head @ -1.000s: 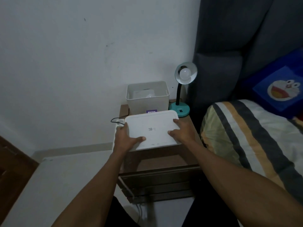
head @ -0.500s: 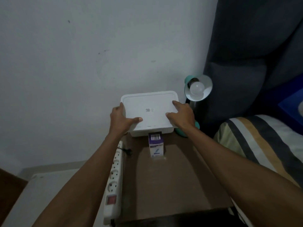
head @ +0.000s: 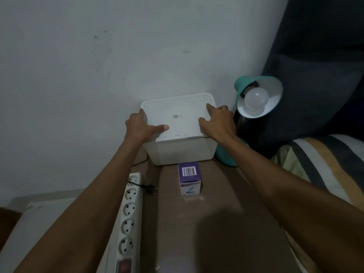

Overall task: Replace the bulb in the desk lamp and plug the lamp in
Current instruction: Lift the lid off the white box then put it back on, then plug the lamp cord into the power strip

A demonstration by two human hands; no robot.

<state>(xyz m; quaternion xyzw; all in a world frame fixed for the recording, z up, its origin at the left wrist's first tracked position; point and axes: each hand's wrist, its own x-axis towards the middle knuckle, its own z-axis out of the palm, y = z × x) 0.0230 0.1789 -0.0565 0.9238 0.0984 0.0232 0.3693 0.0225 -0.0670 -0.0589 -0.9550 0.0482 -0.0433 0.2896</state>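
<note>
A teal desk lamp (head: 256, 89) stands at the back right of the bedside table (head: 206, 223), with a white bulb (head: 256, 98) in its shade. Its black plug (head: 150, 188) lies loose beside a white power strip (head: 129, 211) along the table's left edge. A purple and white bulb carton (head: 189, 179) stands in front of a white storage box (head: 181, 152). Both hands hold the box's white lid (head: 177, 115) on top of the box: my left hand (head: 142, 127) grips its left edge, my right hand (head: 217, 120) its right edge.
A pale wall runs behind the table. A dark padded headboard (head: 315, 75) and a bed with a striped cover (head: 319, 160) lie to the right. A white surface (head: 35, 223) sits low at the left.
The white lid has gone from the table's front, held in both hands, back onto the white box by the wall. The view has moved closer and tilted down.
</note>
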